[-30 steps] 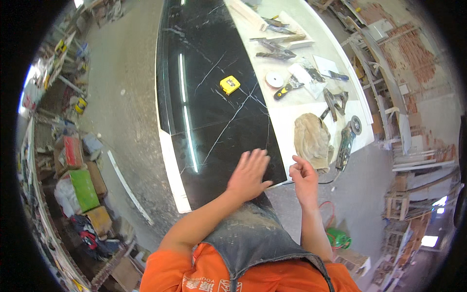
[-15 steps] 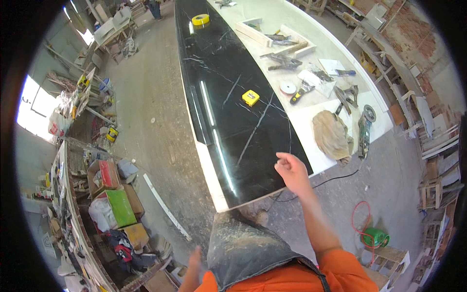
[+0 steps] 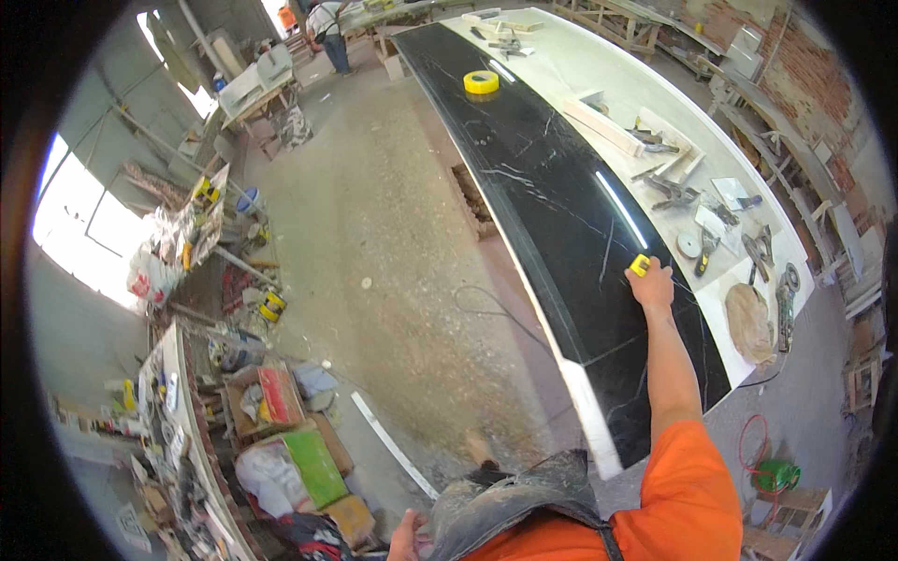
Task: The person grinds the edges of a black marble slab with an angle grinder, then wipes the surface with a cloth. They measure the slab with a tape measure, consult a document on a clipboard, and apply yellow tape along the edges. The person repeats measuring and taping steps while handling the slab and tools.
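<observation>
My right hand (image 3: 654,286) reaches over the black, white-veined slab (image 3: 561,271) and closes on a yellow tape measure (image 3: 640,265). The tape measure's front pokes out beyond my fingers; the rest is hidden by the hand. Low in the picture, my left hand (image 3: 409,537) hangs beside the dark apron (image 3: 524,491), fingers partly spread and holding nothing. Farther along the slab lies a yellow roll of tape (image 3: 481,82).
On the white surface right of the slab lie a cloth (image 3: 749,323), an angle grinder (image 3: 787,304), a scraper (image 3: 704,254) and a white roll (image 3: 688,245). Boxes (image 3: 271,397) crowd the left. A green gas cylinder (image 3: 775,475) stands at right. Another person (image 3: 330,37) is far off.
My right hand has moved forward over the slab and taken hold of the tape measure. The view has swung left, so the slab now appears farther right.
</observation>
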### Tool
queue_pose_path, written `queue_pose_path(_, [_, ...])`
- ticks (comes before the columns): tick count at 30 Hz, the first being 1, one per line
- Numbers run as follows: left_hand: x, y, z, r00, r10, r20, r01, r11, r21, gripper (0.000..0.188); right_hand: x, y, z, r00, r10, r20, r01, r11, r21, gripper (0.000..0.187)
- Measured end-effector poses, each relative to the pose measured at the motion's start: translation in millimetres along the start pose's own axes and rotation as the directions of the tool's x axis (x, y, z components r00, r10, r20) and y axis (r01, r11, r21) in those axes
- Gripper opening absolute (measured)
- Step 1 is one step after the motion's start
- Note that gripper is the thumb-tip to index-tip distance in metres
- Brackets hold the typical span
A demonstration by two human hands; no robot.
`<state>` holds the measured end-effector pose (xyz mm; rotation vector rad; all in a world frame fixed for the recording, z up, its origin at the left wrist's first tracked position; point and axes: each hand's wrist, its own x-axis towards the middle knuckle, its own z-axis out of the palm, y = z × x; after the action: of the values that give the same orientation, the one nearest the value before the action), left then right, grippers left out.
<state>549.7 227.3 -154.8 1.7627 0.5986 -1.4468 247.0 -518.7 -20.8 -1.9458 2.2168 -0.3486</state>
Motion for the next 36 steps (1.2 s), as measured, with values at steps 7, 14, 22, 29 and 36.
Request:
queue_pose_path(7, [6.9,275.1,60.4,0.823,0.567,0.011,-0.49,0.702,0.517,0.058,-6.8,-62.0,-26.0,0.96,0.185,0.211,-0.28,0.679,0.679,0.047])
queue_pose_path(14, [17.0,563.6,230.5,0.534,0.693,0.484,-0.72,0.071,0.691,0.058,1.1,-169.4,-27.9,0.944,-0.244,0.221,-0.291,-0.308,0.906,0.05])
queue_pose_path(22, [-16.2,855.7,447.0,0.351,0.591,0.727,-0.611,-0.444,0.656,0.061,112.6,-313.6,40.8,0.842,-0.377,0.386,-0.538,-0.524,0.66,0.025])
queue_pose_path(29, [30.5,1035.3,666.6,0.017,0.405,0.914,-0.522,-0.776,0.354,0.076,137.6,-353.9,45.4,0.898,-0.26,0.354,-0.437,-0.606,0.664,0.033])
queue_pose_path(36, [131.0,1164.8,799.9,-0.101,0.325,0.94,-0.491,-0.838,0.237,0.067,120.7,-411.9,63.4,0.841,0.449,0.302,0.017,-0.579,0.815,0.044])
